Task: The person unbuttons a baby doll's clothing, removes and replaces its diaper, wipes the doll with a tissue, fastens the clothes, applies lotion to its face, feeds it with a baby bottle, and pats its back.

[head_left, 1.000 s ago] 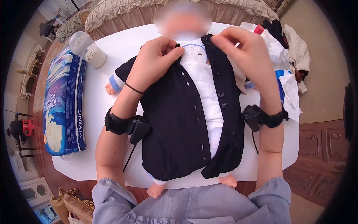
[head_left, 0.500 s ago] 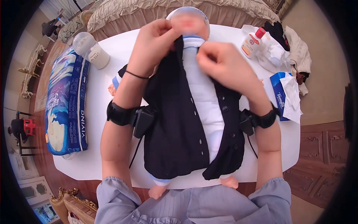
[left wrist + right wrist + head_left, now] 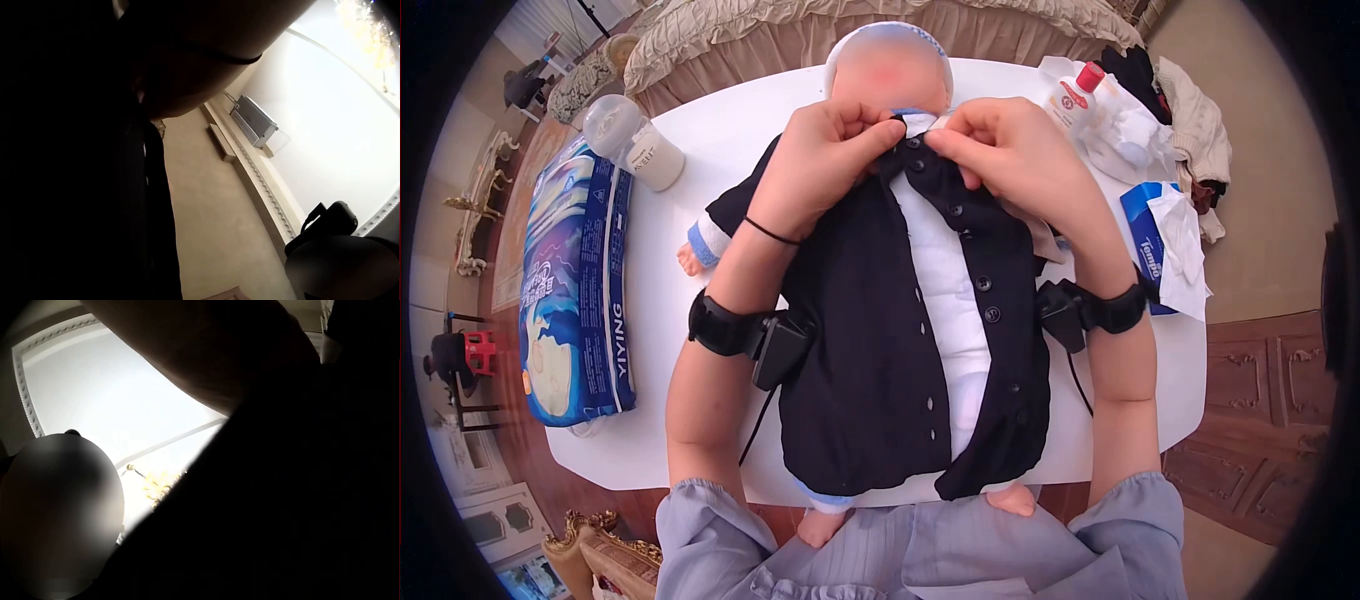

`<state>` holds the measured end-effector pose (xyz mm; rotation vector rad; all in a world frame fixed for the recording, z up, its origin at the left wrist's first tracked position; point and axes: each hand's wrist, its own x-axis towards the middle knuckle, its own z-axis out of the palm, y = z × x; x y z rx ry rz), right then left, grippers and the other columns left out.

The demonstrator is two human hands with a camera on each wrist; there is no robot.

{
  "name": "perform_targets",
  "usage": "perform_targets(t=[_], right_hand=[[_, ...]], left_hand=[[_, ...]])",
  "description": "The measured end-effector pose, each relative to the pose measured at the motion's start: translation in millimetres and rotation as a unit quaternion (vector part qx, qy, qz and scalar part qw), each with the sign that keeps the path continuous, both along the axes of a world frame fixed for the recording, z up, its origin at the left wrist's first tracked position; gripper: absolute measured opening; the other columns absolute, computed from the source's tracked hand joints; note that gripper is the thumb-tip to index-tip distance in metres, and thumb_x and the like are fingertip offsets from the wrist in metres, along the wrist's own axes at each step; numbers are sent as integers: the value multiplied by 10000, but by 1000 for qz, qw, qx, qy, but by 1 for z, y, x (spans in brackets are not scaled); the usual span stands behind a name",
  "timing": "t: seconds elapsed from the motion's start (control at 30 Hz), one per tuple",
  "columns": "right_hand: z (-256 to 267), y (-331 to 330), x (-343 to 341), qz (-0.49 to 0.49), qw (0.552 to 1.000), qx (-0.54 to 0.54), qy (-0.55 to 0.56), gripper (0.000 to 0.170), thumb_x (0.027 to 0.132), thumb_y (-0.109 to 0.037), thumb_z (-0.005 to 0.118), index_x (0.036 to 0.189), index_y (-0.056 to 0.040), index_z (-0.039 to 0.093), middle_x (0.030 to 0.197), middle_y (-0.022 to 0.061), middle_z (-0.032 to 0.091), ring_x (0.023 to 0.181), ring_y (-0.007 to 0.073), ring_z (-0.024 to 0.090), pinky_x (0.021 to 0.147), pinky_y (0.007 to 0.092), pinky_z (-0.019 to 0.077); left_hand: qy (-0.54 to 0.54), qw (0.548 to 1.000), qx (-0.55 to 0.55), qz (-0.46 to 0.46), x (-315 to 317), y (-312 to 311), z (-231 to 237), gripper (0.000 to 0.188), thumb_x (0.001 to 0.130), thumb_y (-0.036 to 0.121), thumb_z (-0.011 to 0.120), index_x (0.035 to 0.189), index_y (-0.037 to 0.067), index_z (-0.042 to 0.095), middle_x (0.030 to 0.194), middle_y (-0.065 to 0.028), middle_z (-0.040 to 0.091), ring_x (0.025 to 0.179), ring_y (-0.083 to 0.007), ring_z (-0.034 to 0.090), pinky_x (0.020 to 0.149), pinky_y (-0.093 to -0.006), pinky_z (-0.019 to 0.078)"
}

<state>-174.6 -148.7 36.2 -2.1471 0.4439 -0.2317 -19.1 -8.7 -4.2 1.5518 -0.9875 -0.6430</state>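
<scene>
A doll (image 3: 890, 85) in a white-and-blue cap lies on its back, with a black buttoned garment (image 3: 860, 330) over its white clothing (image 3: 948, 290). My left hand (image 3: 815, 165) pinches the garment's left front edge at the collar. On the other side my right hand (image 3: 1015, 160) pinches the buttoned edge near the top button. The two edges meet at the neck and stand apart lower down. Both wrist views are dark; the left wrist view shows part of the hand (image 3: 200, 81) beside black cloth (image 3: 153, 237), the right wrist view part of the other hand (image 3: 212, 356).
On the white table (image 3: 730, 120), a blue diaper pack (image 3: 575, 290) and a milk bottle (image 3: 640, 150) stand at left. At right are a red-capped bottle (image 3: 1072, 97), white crumpled material (image 3: 1125, 135) and a tissue box (image 3: 1148, 240). Clothes (image 3: 1195, 130) lie beyond the right edge.
The right hand, first away from the cloth, has come to the collar and pinches the buttoned edge. The left hand has lowered from the doll's face, and the garment's top edges have come together.
</scene>
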Motion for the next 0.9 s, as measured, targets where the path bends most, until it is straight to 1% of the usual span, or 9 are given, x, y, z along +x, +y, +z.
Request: perform_targets(t=[0.07, 0.1, 0.17, 0.4, 0.47, 0.5, 0.57, 0.77, 0.9], right_hand=[[-11, 5, 9, -16, 988, -136, -71, 286, 879, -274, 626, 805, -3, 685, 663, 129, 647, 597, 235, 642, 579, 342, 502], [-12, 8, 12, -15, 988, -135, -72, 286, 879, -274, 626, 805, -3, 685, 663, 129, 647, 597, 235, 642, 579, 342, 502], [-10, 14, 16, -16, 963, -265, -43, 276, 851, -278, 625, 779, -20, 689, 714, 174, 656, 678, 324, 657, 653, 397, 521], [-7, 8, 24, 26, 958, -284, -8, 236, 816, -247, 644, 773, -19, 687, 701, 165, 666, 685, 321, 665, 649, 414, 527], [-9, 2, 25, 52, 991, -120, -14, 249, 861, -220, 667, 796, 19, 638, 616, 55, 595, 565, 128, 572, 527, 275, 427], [-10, -1, 26, 50, 992, -119, -13, 249, 861, -220, 667, 796, 19, 638, 616, 55, 595, 565, 128, 572, 527, 275, 427], [-12, -5, 27, 61, 997, 44, 22, 201, 883, -196, 654, 831, -2, 645, 626, -7, 571, 559, 47, 516, 500, 205, 373], [-15, -12, 23, 39, 968, 234, -86, 127, 870, -145, 663, 800, -46, 624, 610, -36, 550, 511, 29, 460, 472, 187, 323], [-17, -5, 26, 17, 973, 209, -92, 125, 845, -121, 663, 760, -54, 598, 601, -41, 539, 505, 23, 447, 465, 187, 309]], left_hand=[[45, 999, 9, -27, 5, 2, 2, 164, 925, 189, 684, 995, 41, 677, 741, 77, 593, 573, 14, 452, 497, -159, 300], [63, 998, 9, -28, 6, 2, 3, 180, 922, 191, 690, 1010, 35, 676, 749, 79, 596, 565, 16, 456, 495, -158, 312], [88, 995, 4, -36, 9, 3, 2, 190, 923, 193, 690, 1021, 30, 675, 762, 77, 605, 570, 15, 463, 499, -157, 323], [173, 984, -14, -49, 16, 4, 0, 225, 924, 180, 688, 1076, 15, 671, 822, 53, 638, 616, 5, 510, 534, -154, 370], [193, 979, -18, -57, 19, 6, 2, 192, 906, 152, 702, 1024, 1, 683, 810, 22, 646, 630, -25, 537, 553, -166, 405], [212, 975, -24, -61, 19, 6, 3, 162, 888, 124, 716, 972, -14, 695, 799, -10, 654, 643, -55, 565, 572, -178, 441], [211, 976, -20, -49, 17, 5, 3, 166, 881, 120, 722, 974, -15, 699, 797, -10, 655, 642, -54, 567, 573, -179, 443], [194, 980, -6, -44, 16, 7, 3, 179, 899, 117, 707, 1034, 1, 689, 831, 14, 668, 663, -32, 576, 581, -167, 434], [197, 980, -19, -29, 13, 8, 6, 195, 863, 111, 741, 996, -29, 707, 795, -20, 668, 654, -52, 587, 585, -175, 454]])
